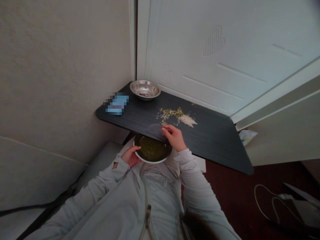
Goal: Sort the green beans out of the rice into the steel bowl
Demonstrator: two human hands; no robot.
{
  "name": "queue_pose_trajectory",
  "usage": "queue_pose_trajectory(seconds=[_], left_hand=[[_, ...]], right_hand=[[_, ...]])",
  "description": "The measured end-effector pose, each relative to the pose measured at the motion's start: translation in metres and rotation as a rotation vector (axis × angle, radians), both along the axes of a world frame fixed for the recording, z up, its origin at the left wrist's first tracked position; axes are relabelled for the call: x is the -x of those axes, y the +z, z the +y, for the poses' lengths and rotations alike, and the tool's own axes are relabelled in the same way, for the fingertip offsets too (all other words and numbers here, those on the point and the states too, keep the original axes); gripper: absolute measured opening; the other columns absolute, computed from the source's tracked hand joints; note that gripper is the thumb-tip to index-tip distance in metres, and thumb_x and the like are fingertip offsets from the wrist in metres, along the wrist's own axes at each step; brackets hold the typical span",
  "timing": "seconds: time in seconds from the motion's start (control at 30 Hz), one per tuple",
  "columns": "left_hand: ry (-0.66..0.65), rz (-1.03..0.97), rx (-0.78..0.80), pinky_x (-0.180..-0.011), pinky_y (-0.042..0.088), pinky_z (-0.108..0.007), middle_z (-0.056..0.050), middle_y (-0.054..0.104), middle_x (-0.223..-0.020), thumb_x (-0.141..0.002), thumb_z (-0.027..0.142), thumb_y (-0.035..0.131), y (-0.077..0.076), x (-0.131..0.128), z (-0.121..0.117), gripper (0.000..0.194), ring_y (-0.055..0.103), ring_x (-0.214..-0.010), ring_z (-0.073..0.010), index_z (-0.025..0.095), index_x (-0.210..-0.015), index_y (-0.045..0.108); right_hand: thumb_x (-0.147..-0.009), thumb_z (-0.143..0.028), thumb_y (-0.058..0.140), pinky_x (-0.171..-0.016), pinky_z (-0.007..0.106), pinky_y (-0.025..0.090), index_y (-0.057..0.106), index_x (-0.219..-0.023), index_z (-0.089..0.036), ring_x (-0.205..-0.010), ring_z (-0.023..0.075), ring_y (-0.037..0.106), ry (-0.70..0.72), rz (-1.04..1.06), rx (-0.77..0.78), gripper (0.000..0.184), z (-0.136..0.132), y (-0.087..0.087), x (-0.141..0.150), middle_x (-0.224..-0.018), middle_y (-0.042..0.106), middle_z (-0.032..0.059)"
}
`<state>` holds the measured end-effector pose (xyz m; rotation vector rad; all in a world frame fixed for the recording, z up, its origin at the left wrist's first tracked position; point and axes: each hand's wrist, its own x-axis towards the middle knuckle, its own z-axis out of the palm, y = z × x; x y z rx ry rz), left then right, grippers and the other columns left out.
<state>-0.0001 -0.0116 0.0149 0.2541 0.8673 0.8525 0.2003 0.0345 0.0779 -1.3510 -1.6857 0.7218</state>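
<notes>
My left hand (130,156) grips the rim of a white-edged bowl (153,162) at my lap, just below the table's near edge. Green mung beans (151,149) cover the inside of this bowl. Over the table's front edge, above the bowl's right side, my right hand (174,136) is closed with thumb and fingers pinched. A faint, see-through rounded shape (155,128) shows beside its fingertips; whether they hold it is unclear. Just beyond that hand lie a small heap of white rice grains (188,120) and scattered green beans mixed with rice (167,114).
A steel bowl (145,89) stands at the back left of the dark table (215,136). Left of it lies a blurred-out blue item (117,105). A wall borders the left, a white door (190,50) the back. A white cable (260,203) lies on the floor at right.
</notes>
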Motion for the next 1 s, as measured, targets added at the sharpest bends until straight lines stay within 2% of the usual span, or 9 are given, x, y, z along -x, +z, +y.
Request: queue_pose_trajectory(seconds=[0.23, 0.4, 0.5, 0.63, 0.7, 1.0], left_hand=[[0.007, 0.002, -0.001, -0.085, 0.05, -0.041, -0.01, 0.074, -0.091, -0.07, 0.013, 0.054, 0.004, 0.0, -0.001, 0.048, 0.063, -0.099, -0.0273, 0.011, -0.118, 0.054], [0.01, 0.016, -0.015, -0.084, 0.051, -0.04, -0.01, 0.074, -0.09, -0.072, 0.013, 0.052, 0.004, 0.002, -0.001, 0.044, 0.065, -0.096, -0.0265, 0.012, -0.116, 0.055], [0.008, 0.018, -0.029, -0.084, 0.051, -0.04, -0.01, 0.075, -0.087, -0.071, 0.014, 0.054, 0.002, 0.003, -0.001, 0.042, 0.065, -0.096, -0.0272, 0.011, -0.113, 0.058], [-0.004, 0.002, -0.027, -0.084, 0.051, -0.041, -0.011, 0.074, -0.092, -0.069, 0.016, 0.057, 0.0, 0.002, -0.002, 0.046, 0.063, -0.099, -0.0284, 0.012, -0.114, 0.057], [-0.01, -0.002, -0.02, -0.084, 0.051, -0.042, -0.01, 0.074, -0.094, -0.069, 0.015, 0.056, 0.001, 0.001, -0.002, 0.047, 0.063, -0.1, -0.0284, 0.013, -0.116, 0.056], [-0.034, 0.027, -0.006, -0.084, 0.051, -0.039, -0.01, 0.074, -0.094, -0.07, 0.013, 0.054, -0.001, -0.001, -0.002, 0.044, 0.061, -0.103, -0.0278, 0.013, -0.115, 0.057]], right_hand=[[-0.081, -0.04, 0.047, -0.064, 0.026, 0.043, 0.065, -0.088, -0.023, -0.062, 0.0149, 0.06, 0.042, -0.195, -0.066, 0.026, 0.001, 0.004, 0.018, -0.066, 0.066, -0.0001], [-0.081, -0.04, 0.048, -0.067, 0.028, 0.043, 0.066, -0.086, -0.022, -0.062, 0.0154, 0.059, 0.094, -0.192, -0.101, 0.025, 0.0, 0.004, 0.013, -0.066, 0.066, 0.0003], [-0.08, -0.041, 0.048, -0.064, 0.028, 0.043, 0.065, -0.086, -0.021, -0.06, 0.0152, 0.058, 0.018, -0.101, -0.071, 0.027, 0.0, 0.001, -0.003, -0.064, 0.064, -0.0002], [-0.078, -0.044, 0.047, -0.062, 0.027, 0.043, 0.062, -0.084, -0.018, -0.062, 0.0153, 0.057, -0.229, -0.001, -0.077, 0.03, 0.0, -0.002, -0.029, -0.067, 0.063, 0.0008], [-0.078, -0.044, 0.046, -0.061, 0.027, 0.043, 0.062, -0.083, -0.018, -0.061, 0.015, 0.055, -0.292, 0.008, -0.078, 0.03, -0.001, -0.002, -0.037, -0.066, 0.061, 0.0005], [-0.076, -0.043, 0.048, -0.057, 0.025, 0.038, 0.06, -0.076, -0.018, -0.055, 0.0129, 0.049, -0.25, 0.014, -0.034, 0.028, -0.005, -0.002, -0.036, -0.058, 0.055, -0.0025]])
